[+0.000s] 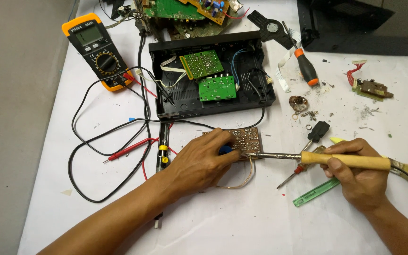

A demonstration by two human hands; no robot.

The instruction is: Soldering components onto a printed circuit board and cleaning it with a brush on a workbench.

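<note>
Left hand pressing brown circuit board flat, grip closed on it, right hand beside board, grip closed around soldering iron, tip touching board edge

Wooden-handled soldering iron tip touches brown circuit board.

Count: 1 multimeter, 1 soldering iron, 3 screwdrivers, 2 green boards in 1 black case (more boards heaped beyond), 1 brown board.
</note>
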